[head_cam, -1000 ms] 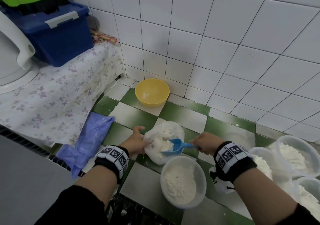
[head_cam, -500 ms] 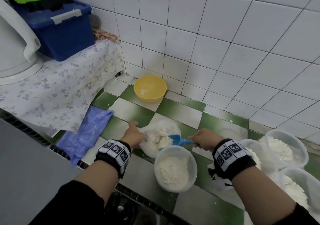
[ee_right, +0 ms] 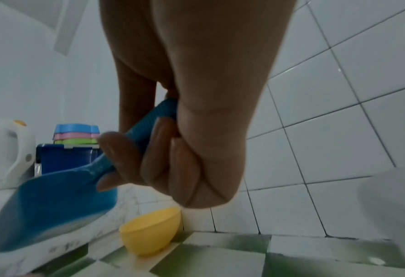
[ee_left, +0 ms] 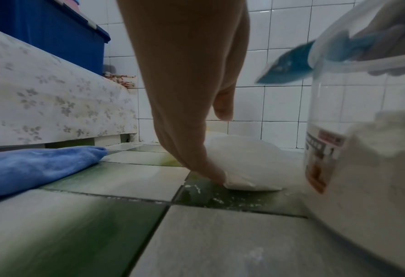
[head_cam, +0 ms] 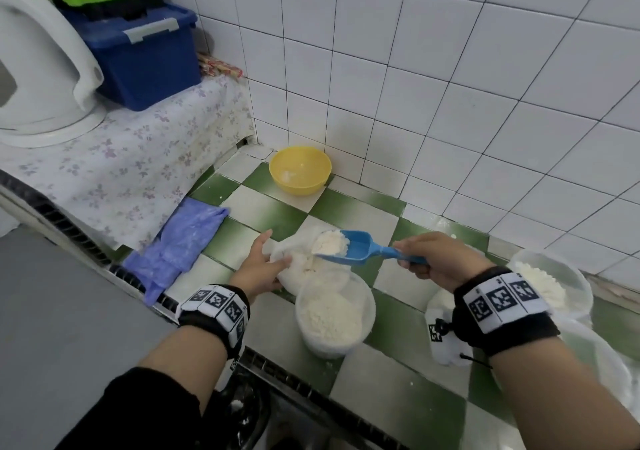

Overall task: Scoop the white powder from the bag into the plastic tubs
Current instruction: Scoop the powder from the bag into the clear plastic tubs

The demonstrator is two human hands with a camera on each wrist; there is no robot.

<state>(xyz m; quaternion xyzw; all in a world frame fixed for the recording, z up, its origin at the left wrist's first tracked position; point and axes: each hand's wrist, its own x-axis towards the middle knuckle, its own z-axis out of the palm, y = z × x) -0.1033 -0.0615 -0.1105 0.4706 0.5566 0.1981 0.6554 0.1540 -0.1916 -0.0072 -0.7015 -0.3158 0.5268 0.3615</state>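
Head view: yellow bowl (head_cam: 300,170) by wall (head_cam: 450,103), blue cloth (head_cam: 180,241) left of bag (head_cam: 308,271).

From my end, the scoop (head_cam: 360,248) reads as matt blue moulded plastic with a finely textured handle. The white powder (head_cam: 330,243) in it looks dry and clumpy. The tub (head_cam: 370,311) is cloudy translucent plastic, and the bag (head_cam: 294,280) is thin clear film. I see glazed ceramic tiles on the surface (head_cam: 346,214), smeared with powder. There is also a fuzzy blue cloth (head_cam: 180,241) and a smooth yellow plastic bowl (head_cam: 299,172).
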